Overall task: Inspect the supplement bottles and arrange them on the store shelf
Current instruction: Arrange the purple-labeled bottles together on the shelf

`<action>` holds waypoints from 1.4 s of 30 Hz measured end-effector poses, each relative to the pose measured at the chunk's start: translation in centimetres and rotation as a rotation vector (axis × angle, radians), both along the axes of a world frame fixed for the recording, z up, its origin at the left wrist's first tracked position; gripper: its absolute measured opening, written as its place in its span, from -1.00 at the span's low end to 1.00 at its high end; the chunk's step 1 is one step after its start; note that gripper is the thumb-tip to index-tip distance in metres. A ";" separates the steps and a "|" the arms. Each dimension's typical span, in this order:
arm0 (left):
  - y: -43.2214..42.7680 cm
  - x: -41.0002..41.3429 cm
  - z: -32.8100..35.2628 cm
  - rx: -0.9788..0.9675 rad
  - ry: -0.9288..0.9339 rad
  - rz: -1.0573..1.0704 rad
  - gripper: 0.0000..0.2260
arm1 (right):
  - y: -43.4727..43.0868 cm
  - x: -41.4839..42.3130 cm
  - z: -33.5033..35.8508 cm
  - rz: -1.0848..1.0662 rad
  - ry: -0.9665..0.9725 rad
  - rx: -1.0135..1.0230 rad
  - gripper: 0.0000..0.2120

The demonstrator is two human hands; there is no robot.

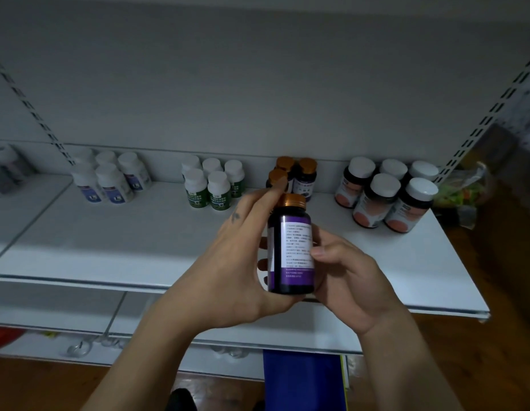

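A dark purple-labelled bottle (291,247) with a copper cap stands upright between both hands in front of the white shelf (139,241), its printed back label facing the camera; the left hand (228,262) wraps its side and the right hand (343,262) clasps the other, thumb on the label. Just beyond the fingertips stand three matching copper-capped bottles (290,176). With the blue-labelled bottles (109,179) and green-labelled bottles (213,185) grouped beyond the left hand and the orange-labelled bottles (388,197) beyond the right, sorting looks mostly done, and this bottle seems still under inspection before joining its group.
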State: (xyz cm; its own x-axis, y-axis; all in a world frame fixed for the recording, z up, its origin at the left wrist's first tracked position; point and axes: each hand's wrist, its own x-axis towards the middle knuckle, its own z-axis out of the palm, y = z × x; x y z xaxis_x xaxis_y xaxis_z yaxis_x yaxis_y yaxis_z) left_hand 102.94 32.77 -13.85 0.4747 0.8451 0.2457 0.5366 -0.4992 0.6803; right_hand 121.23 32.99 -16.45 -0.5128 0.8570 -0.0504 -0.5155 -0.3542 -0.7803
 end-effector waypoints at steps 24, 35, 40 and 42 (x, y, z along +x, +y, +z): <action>1.6 1.5 -5.6 -0.117 0.021 0.091 0.08 | 0.7 1.0 -2.8 -0.126 -0.292 -0.051 -0.48; 1.4 1.6 -5.7 -0.109 0.005 0.127 0.09 | 0.9 1.1 -2.9 -0.105 -0.272 -0.032 -0.50; 1.4 1.7 -5.5 -0.127 0.023 0.126 0.10 | 0.9 0.8 -3.0 -0.142 -0.298 -0.017 -0.50; 1.4 1.7 -5.6 -0.130 0.019 0.119 0.13 | 0.9 0.8 -3.0 -0.164 -0.318 -0.010 -0.48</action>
